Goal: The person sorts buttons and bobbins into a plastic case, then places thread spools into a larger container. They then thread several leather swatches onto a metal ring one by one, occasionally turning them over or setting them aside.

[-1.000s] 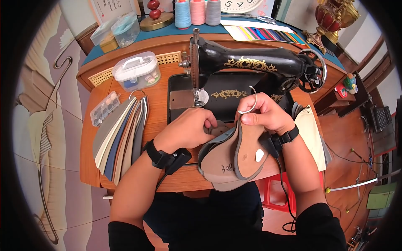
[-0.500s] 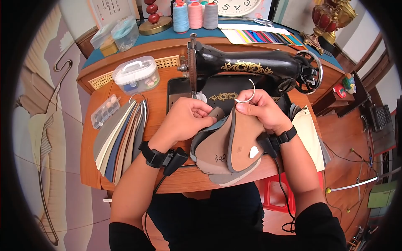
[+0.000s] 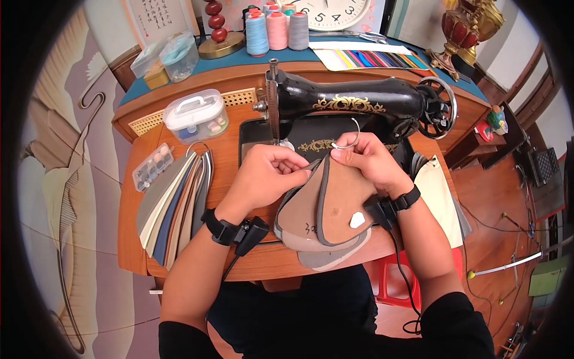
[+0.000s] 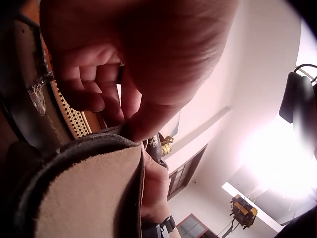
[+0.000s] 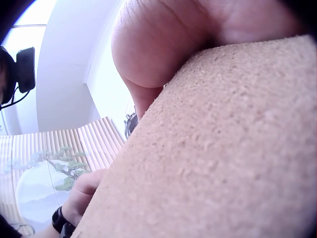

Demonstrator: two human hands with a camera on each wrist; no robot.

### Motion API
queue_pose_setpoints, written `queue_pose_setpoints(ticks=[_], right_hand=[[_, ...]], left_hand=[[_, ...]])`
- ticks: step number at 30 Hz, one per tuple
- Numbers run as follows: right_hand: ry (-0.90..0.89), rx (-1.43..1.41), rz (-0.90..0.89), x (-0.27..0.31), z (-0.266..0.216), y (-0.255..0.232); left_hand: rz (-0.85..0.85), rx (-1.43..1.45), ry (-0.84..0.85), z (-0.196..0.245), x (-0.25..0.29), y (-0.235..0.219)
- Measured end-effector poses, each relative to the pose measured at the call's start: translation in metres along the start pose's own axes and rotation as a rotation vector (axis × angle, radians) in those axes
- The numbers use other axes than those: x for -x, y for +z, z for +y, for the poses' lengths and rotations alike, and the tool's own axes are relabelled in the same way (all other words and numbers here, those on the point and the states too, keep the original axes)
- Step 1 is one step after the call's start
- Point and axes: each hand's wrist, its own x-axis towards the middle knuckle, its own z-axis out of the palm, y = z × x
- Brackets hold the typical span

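A fan of leather swatches, brown and grey, hangs between both hands in the head view. My right hand (image 3: 373,163) pinches the narrow top of the front brown swatch (image 3: 347,200), together with an opened metal ring (image 3: 357,133). This swatch has a white sticker (image 3: 357,220). My left hand (image 3: 263,176) pinches the tip of a swatch behind it, thumb against fingers. Handwritten black digits mark the second swatch (image 3: 302,209). In the left wrist view, the thumb presses at the edge of a rough-backed swatch (image 4: 94,191). A swatch's rough back (image 5: 213,139) fills much of the right wrist view.
Behind the hands stands a black sewing machine (image 3: 347,96). Another ringed swatch fan (image 3: 173,209) lies at left, near a button box (image 3: 152,167) and a lidded clear box (image 3: 196,116). Cream swatches (image 3: 441,194) lie at right. Thread spools (image 3: 277,31) stand on the back shelf.
The left hand has shifted from low behind the swatches to their upper left edge and now pinches a tip there. The right hand keeps its pinch; the swatches have swung slightly left.
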Motion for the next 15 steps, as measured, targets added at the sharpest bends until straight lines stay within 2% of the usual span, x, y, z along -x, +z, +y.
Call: queue_pose_setpoints(ticks=[3, 5, 6, 8, 10, 15], right_hand=[[-0.013, -0.003, -0.008, 0.000, 0.000, -0.001], [-0.019, -0.008, -0.015, 0.000, 0.000, 0.002], [-0.079, -0.045, 0.028, -0.001, 0.000, 0.007], [-0.136, -0.082, 0.069, -0.001, -0.002, 0.012], [-0.060, -0.148, -0.012, 0.001, -0.005, 0.011], [-0.056, -0.142, -0.085, 0.001, 0.001, 0.003]], left_hand=[[-0.028, 0.004, -0.031, 0.003, 0.001, 0.003], [-0.038, 0.032, 0.047, 0.002, 0.001, 0.004], [-0.036, 0.033, 0.046, 0.004, 0.000, 0.003], [-0.073, 0.070, -0.104, 0.013, 0.000, -0.001], [-0.083, 0.152, -0.102, 0.009, -0.001, 0.000], [-0.132, 0.311, -0.156, 0.007, 0.000, -0.003]])
